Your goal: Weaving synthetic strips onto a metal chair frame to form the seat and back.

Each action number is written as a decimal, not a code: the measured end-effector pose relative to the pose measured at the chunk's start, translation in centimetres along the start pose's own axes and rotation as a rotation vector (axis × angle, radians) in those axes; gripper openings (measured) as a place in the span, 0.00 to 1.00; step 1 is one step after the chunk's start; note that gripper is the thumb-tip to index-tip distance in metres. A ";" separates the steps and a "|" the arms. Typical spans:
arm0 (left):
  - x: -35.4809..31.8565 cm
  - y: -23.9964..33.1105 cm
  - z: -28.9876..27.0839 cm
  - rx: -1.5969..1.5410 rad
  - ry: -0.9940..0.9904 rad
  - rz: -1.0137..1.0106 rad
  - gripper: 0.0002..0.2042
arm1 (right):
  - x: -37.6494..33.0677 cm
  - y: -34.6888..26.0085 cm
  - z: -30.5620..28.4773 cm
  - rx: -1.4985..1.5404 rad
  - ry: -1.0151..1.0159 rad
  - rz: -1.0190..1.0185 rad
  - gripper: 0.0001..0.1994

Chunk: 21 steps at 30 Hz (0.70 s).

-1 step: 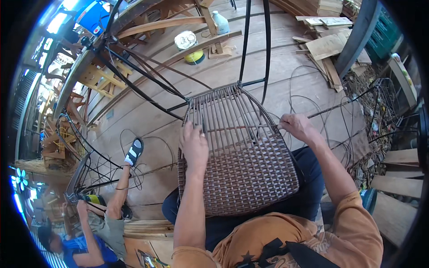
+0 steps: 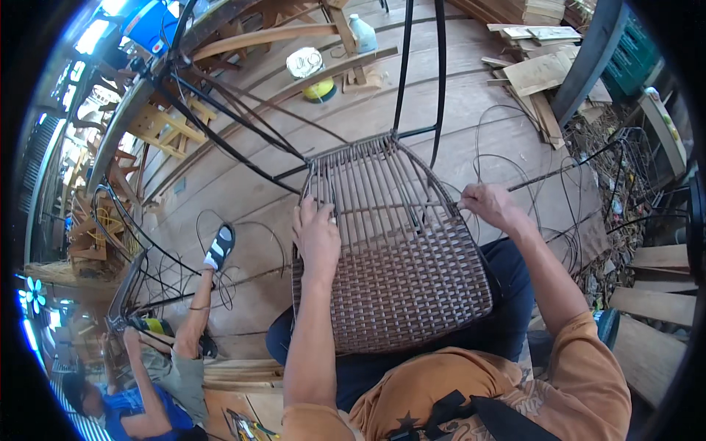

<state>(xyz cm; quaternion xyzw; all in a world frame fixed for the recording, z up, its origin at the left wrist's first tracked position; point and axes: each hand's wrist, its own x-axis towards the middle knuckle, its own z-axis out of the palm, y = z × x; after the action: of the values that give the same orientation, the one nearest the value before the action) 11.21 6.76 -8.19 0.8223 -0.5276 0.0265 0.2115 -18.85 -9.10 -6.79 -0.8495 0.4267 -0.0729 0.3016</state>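
A woven brown chair panel [image 2: 408, 283] rests across my lap, its lower part closely woven. Toward the far end, bare lengthwise strands [image 2: 368, 176] stretch up to the black metal frame. My left hand [image 2: 318, 239] is at the panel's left side, fingers bent over the edge strands; its thumb is partly hidden. At the right edge my right hand [image 2: 489, 208] pinches a thin brown weaving strand [image 2: 397, 206], which crosses the bare strands from the left fingers. Black metal chair legs [image 2: 403, 73] rise beyond the panel.
Loose strand coils [image 2: 507, 162] lie on the wooden floor at the right. Scrap boards [image 2: 540, 73] are piled beyond them. A paint can [image 2: 305, 65] and a pale jug [image 2: 362, 35] stand ahead. At lower left a co-worker [image 2: 147, 404] sits by another black frame, near pliers [image 2: 246, 426].
My left hand has shifted slightly, its fingers now sharper at the left edge. The crossing strand sits a little farther up the bare strands. My right hand has barely moved.
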 end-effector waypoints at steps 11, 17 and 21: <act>1.7 -2.6 -1.1 -0.288 -0.258 -0.060 0.11 | -0.5 -0.3 -0.3 0.081 -0.021 0.019 0.10; -1.0 -2.1 -0.5 -0.044 -0.060 0.058 0.16 | -0.6 -0.4 -1.8 0.100 -0.074 0.076 0.11; -0.8 -2.0 -0.5 0.033 -0.084 0.055 0.17 | -0.9 1.0 -1.8 0.188 -0.071 0.130 0.11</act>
<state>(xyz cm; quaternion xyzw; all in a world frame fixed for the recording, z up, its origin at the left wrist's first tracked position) 12.69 8.34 -8.59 0.8112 -0.5580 0.0066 0.1748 -20.74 -9.70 -5.83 -0.7901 0.4611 -0.0627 0.3989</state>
